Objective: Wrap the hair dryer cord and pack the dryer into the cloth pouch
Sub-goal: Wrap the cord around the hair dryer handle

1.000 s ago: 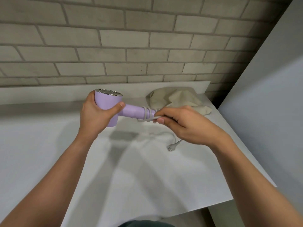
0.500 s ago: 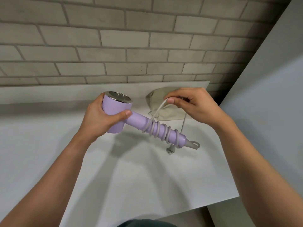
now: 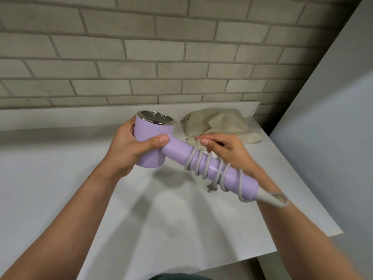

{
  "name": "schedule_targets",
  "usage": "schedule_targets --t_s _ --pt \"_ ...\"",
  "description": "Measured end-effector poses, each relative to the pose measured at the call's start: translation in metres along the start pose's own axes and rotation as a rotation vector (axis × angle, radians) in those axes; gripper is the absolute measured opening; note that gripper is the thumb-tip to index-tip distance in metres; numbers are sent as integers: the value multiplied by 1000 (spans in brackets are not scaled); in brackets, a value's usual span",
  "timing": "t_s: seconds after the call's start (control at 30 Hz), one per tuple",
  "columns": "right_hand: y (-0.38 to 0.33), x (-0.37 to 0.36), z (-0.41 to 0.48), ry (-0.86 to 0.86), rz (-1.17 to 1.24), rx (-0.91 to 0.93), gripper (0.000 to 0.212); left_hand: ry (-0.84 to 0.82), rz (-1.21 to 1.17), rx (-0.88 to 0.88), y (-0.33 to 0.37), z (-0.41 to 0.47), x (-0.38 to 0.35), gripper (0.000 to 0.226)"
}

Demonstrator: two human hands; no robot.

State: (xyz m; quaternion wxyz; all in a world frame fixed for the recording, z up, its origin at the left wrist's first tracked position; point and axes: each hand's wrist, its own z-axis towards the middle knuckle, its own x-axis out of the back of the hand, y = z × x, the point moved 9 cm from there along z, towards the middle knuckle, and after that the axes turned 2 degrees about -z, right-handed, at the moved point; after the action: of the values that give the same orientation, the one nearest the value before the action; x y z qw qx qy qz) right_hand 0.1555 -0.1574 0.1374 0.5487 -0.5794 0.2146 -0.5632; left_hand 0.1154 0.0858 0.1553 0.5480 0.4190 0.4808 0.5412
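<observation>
I hold a lilac hair dryer [image 3: 153, 136] above the white table, its handle pointing down to the right. My left hand [image 3: 129, 150] grips the barrel, whose chrome rim faces up. The grey cord [image 3: 203, 162] winds in several loops around the handle. My right hand [image 3: 226, 150] is behind the handle and pinches the cord at its upper loop. The plug [image 3: 211, 187] dangles just below the handle, partly hidden. The beige cloth pouch [image 3: 218, 124] lies crumpled on the table behind my right hand, near the wall.
The white table [image 3: 60, 178] ends at a right edge [image 3: 314, 199] and a near edge close to my body. A brick wall stands behind it. A grey panel [image 3: 333, 118] rises on the right.
My right hand has come down from above the pouch to the handle, laying another turn of cord. The dryer's handle has swung out and tilted lower to the right.
</observation>
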Motion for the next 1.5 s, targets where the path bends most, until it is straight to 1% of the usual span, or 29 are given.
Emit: schedule_targets --t_s 0.03,0.07,0.1,0.13,0.17,0.2,0.23,0.27,0.37,0.5,0.57,0.7,0.87,1.03,1.2,1.27,1.37,1.43,1.5 --pt "22 -8 -7 -20 -4 -121 18 22 -22 6 0 1 0 61" --pt "51 -18 -18 -51 -48 -328 25 52 -39 9 -1 3 0 62" --pt "74 -27 -33 -94 -137 -549 42 89 -50 13 -3 5 0 63" --pt "80 -37 -40 -154 -230 -623 50 134 -52 13 -4 6 1 63" --pt "65 -47 -35 -164 -261 -499 46 187 -46 14 -6 8 4 63" --pt "39 -56 -28 -144 -242 -303 38 244 -29 15 -8 9 8 63" --pt "18 -64 -28 -138 -212 -161 33 296 -3 16 -10 10 12 64" --pt "3 -69 -28 -152 -198 -105 33 340 28 16 -12 11 17 64" --pt "-3 -71 -39 -252 -295 -102 31 436 130 25 -19 11 30 65" --pt "-22 -66 -46 -384 -376 -132 27 506 242 46 -31 10 40 65" --pt "-31 -59 -47 -409 -427 -128 25 511 289 44 -35 11 42 65" --pt "-44 -47 -47 -426 -538 -110 30 497 363 20 -35 11 39 64" --pt "-51 -41 -47 -480 -617 -68 24 497 476 4 -35 11 40 63" --pt "-67 -25 -34 -386 -711 25 23 437 536 23 -40 10 40 64" --pt "-82 -8 -18 -269 -943 158 24 257 558 83 -50 7 27 59" --pt "-87 -1 -12 -201 -962 223 30 181 559 94 -51 5 20 56" --pt "-85 14 -6 -122 -970 257 41 85 543 90 -47 3 11 51" --pt "-81 21 -3 -94 -984 263 39 40 523 87 -44 3 7 51" --pt "-76 25 0 -83 -977 255 34 13 498 81 -40 2 4 56"
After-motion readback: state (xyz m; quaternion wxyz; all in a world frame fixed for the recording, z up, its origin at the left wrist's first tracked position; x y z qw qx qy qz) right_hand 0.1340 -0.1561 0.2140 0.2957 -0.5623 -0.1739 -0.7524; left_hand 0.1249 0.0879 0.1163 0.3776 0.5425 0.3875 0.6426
